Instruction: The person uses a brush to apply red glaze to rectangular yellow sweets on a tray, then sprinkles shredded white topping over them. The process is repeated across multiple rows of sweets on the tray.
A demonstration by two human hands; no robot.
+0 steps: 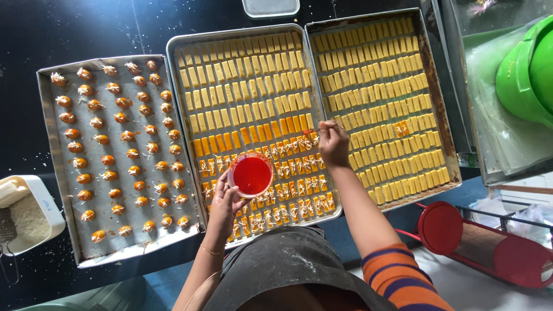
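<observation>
Right hand is closing its fingers around a thin brush, and I am seeing the brush pointing to the left, with its tip touching the pastry sticks in the middle tray. Its long axis is lying almost flat, running left from the hand, along the row where the orange glazed sticks are meeting the pale yellow ones. The left hand is gripping a small bowl of red-orange glaze from below and is holding it over the front part of the same tray, just left of the brush and a little nearer to the body. So the bowl is lying close to the brush tip, and the right hand is the nearer one to the unglazed rows.

I am seeing three metal trays side by side on a dark table. The left tray is holding round orange pastries with white shreds on top. The right tray is holding mostly pale sticks. A white container with grated white stuff is standing at the left edge, and green plastic bowls are sitting at the right. A red wire rack is standing lower right.
</observation>
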